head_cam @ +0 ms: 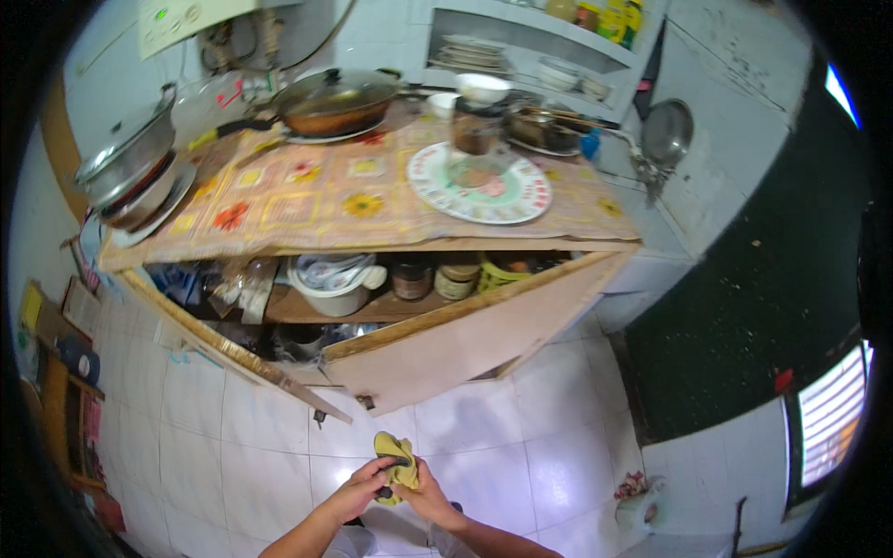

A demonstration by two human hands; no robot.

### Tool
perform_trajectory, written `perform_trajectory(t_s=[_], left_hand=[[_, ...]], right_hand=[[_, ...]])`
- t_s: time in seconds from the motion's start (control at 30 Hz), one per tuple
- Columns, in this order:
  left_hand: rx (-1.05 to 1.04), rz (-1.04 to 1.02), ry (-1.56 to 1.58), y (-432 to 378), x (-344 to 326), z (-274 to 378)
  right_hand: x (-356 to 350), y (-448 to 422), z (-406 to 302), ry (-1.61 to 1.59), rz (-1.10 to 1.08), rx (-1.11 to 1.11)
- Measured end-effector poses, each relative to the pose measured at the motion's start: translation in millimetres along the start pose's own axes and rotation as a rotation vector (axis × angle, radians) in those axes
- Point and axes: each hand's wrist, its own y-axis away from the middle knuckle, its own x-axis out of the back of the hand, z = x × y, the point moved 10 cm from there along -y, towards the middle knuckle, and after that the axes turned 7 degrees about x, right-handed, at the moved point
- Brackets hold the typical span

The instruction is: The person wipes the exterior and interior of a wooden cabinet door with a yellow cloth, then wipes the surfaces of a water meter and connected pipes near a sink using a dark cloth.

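Observation:
Low in front of my body, both hands meet at a crumpled yellow cloth (403,476). My right hand (427,496) grips the cloth from the right side. From the left, my left hand (361,489) closes on it, fingers pressed into its folds. A small dark object (400,461) shows between the cloth and my left fingers; most of it is hidden, so its kind cannot be told. Beyond my hands stands a wooden cabinet with its left door (237,356) and right door (460,342) ajar.
A flowered tablecloth (300,202) covers the cabinet top. On it are a lidded frying pan (335,104), stacked pots (132,167) and a glass jar (478,129) on a patterned plate (432,188). Inside sit a white tub (331,300) and jars (457,282). A waste bin (636,513) stands right.

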Motion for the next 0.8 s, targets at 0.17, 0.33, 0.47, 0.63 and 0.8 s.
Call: perform_trajectory(t_s=[0.17,0.33,0.47,0.63,0.8], left_hand=[[-0.455,0.501,-0.552,44,-35,111],[-1.045,1.135,-1.37,143,-109,243],[-0.843,1.154,-1.554,108,-95,256],[-0.835,1.166,-1.502,83,-84,266],[-0.939,1.173,-1.335,71,-76,277]], right_hand=[[59,34,-85,-0.263,0.008,-0.035],[159,67,-152,-0.275,0.138,0.021],[223,92,-177,-0.346,0.293,0.053],[269,119,-198,-0.399,0.489,0.118],[301,96,-193,-0.444,0.635,0.13]])
